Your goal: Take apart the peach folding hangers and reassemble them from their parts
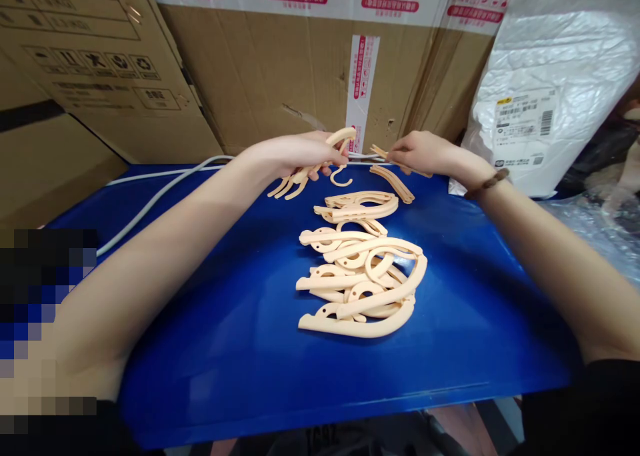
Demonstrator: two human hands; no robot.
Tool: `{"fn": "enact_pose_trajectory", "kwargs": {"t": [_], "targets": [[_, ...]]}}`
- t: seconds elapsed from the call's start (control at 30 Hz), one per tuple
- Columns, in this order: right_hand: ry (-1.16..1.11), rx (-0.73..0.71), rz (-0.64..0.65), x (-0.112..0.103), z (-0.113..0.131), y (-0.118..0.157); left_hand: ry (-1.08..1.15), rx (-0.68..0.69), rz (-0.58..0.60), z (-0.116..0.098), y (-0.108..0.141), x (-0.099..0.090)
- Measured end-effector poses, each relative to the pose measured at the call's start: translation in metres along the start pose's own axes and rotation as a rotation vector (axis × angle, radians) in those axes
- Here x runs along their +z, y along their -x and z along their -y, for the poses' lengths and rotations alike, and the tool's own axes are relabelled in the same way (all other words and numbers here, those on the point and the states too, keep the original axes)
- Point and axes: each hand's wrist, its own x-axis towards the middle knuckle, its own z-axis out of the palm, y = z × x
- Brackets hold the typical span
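Observation:
My left hand (320, 155) is closed around several beige plastic hanger pieces (299, 179) at the back of the blue table; a curved end sticks up past the fingers. A loose beige hook (341, 178) shows just below this hand. To the right, my right hand (414, 152) pinches thin beige strips (379, 152) near the cardboard. Curved beige strips (393, 182) lie on the table below it. A pile of folded beige hangers (370, 249), overlapping one another, runs down the middle of the table.
Large cardboard boxes (280, 63) stand along the back of the blue table (225, 349). A white cable (150, 206) curves at the left. A white plastic parcel (525, 109) leans at the back right, beside crumpled clear plastic (595, 226).

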Motion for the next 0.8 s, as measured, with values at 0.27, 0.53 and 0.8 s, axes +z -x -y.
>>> {"fn": "enact_pose_trajectory", "kwargs": {"t": [0.27,0.53,0.8], "targets": [[0.189,0.113,0.08,0.032,-0.024,-0.012,0.147,0.01,-0.14,0.01,-0.011,0.004],[0.211,0.058,0.04,0.038,-0.02,-0.012,0.138,0.013,-0.138,0.011,-0.013,0.006],[0.229,0.014,0.125,0.038,-0.007,-0.011,0.122,0.016,-0.123,0.008,-0.007,0.004]]}}
